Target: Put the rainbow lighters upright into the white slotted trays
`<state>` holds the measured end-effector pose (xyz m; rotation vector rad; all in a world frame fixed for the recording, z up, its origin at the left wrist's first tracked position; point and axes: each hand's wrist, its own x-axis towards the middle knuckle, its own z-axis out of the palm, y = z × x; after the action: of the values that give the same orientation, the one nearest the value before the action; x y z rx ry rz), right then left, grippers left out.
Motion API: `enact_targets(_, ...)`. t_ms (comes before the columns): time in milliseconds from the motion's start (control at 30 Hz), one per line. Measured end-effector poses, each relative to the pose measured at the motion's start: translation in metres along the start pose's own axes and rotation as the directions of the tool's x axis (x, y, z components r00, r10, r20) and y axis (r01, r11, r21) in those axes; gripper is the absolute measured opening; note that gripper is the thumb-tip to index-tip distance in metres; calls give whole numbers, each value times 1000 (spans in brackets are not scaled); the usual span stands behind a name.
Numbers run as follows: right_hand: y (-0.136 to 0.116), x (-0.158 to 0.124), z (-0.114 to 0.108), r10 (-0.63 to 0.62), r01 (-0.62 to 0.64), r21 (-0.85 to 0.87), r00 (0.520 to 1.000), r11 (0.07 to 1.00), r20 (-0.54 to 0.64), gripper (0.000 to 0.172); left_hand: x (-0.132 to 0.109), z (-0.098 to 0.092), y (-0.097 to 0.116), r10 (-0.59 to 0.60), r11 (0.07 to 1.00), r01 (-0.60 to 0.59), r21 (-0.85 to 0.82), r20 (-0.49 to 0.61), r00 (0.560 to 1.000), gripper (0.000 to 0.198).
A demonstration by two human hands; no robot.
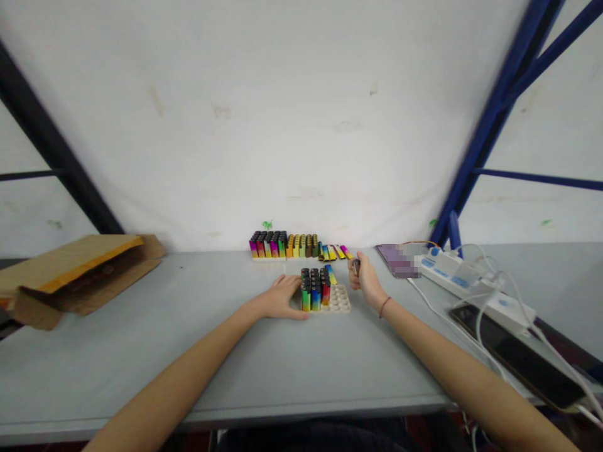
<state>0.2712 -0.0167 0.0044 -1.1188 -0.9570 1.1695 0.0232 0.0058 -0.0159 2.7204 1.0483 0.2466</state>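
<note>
A pale tray [342, 304] with round holes lies mid-table, its left part filled with upright, black-topped lighters [315, 295]. Against the left side of that group rests my left hand [281, 297], fingers apart, thumb along the tray's front edge. My right hand [365, 281] is closed around a lighter [356, 267] to the right of the tray, above the table; its fingers partly cover it. Just behind the tray lies one blue and yellow lighter [330, 274]. Several loose colourful lighters [333, 253] lie farther back, near the wall.
By the wall stand a block of black-topped lighters [267, 245] and a block of yellowish ones [302, 246]. An open cardboard box [89, 276] lies left. On the right are a purple-screened device [396, 259], a power strip [452, 276], a dark phone [518, 355] and white cables.
</note>
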Motion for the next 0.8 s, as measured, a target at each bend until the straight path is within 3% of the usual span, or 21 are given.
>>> enact_targets(200, 4, 2, -4, -79, 79, -12, 995, 997, -54, 23, 0, -2, 1, 7, 1000, -7, 9, 0, 1000, 89)
enact_targets(667, 6, 3, -3, -49, 48, -20, 995, 999, -89, 35, -1, -3, 3, 1, 1000, -1, -23, -2, 1000, 90)
enact_targets(800, 8, 4, -4, 20, -22, -25, 997, 999, -80, 31, -1, -1, 1, -4, 1000, 4, -6, -3, 1000, 91)
